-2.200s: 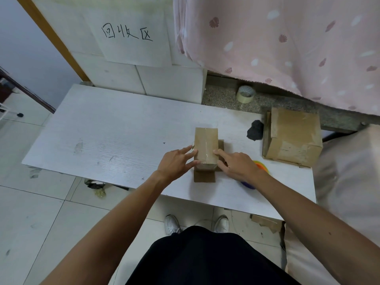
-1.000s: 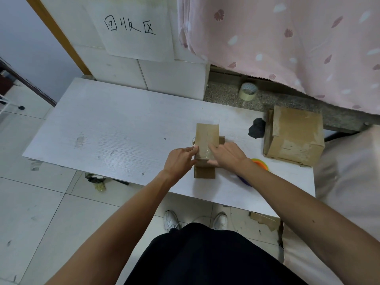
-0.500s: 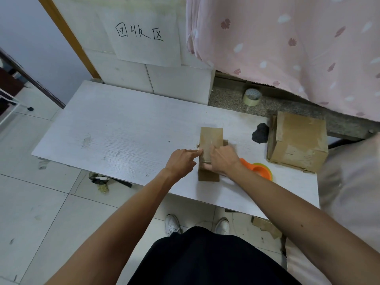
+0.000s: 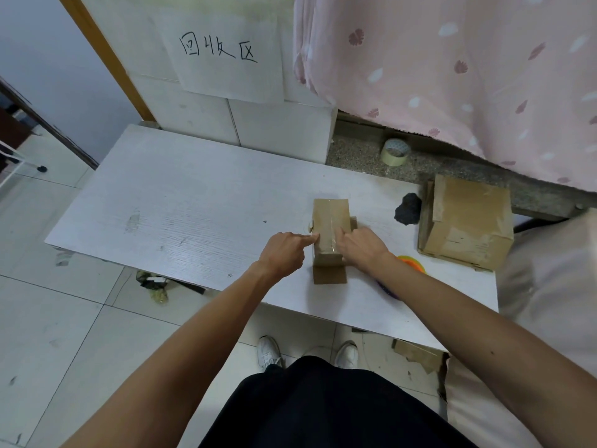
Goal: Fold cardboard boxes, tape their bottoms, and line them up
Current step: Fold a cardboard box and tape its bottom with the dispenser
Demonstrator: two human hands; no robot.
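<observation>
A small brown cardboard box (image 4: 328,218) stands bottom up on the white table (image 4: 200,208), with a clear tape strip running along its top seam and flaps spread out at its base. My left hand (image 4: 284,253) touches the box's left side with an outstretched index finger, its other fingers curled. My right hand (image 4: 361,247) rests on the box's top right, fingers pressing on the tape. An orange tape dispenser (image 4: 410,263) lies just behind my right wrist, mostly hidden.
A larger taped cardboard box (image 4: 468,221) sits at the table's right end, with a black lump (image 4: 407,209) beside it. A roll of tape (image 4: 394,151) lies on the stone ledge behind. A pink curtain hangs at the right. Cardboard scraps lie on the floor.
My right hand has moved from the box's right side onto its top, along the tape. My left hand's fingers have curled in, leaving the index finger on the box's left side.
</observation>
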